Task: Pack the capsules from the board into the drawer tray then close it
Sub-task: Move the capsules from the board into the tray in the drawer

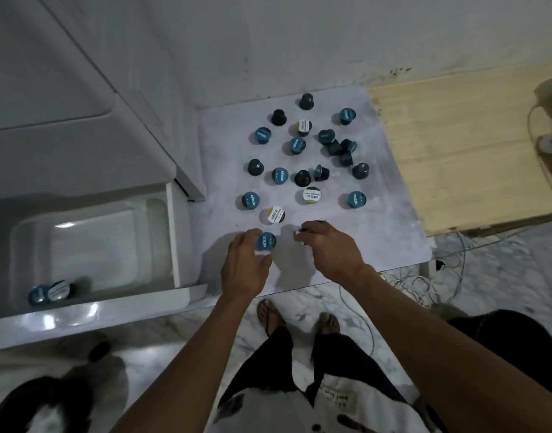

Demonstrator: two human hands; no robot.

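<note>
Several dark capsules with blue or white lids lie scattered on the pale marbled board [390, 214]. At the board's near edge my left hand [245, 264] grips a blue-lidded capsule [266, 241] between thumb and fingers. Just to its right, my right hand [329, 248] curls over a dark capsule [301, 235] that is mostly hidden under the fingers. A white-lidded capsule [274, 215] lies just beyond both hands. To the left, the white drawer [96, 304] stands pulled out, its clear tray [27, 232] holding two capsules [51, 292] in the near left corner.
A white cabinet [80, 120] rises behind the drawer. A wooden panel [465, 145] lies right of the board. White cables [418, 285] trail over the marble floor by the board's near right corner. My feet in sandals [299, 317] stand below the board.
</note>
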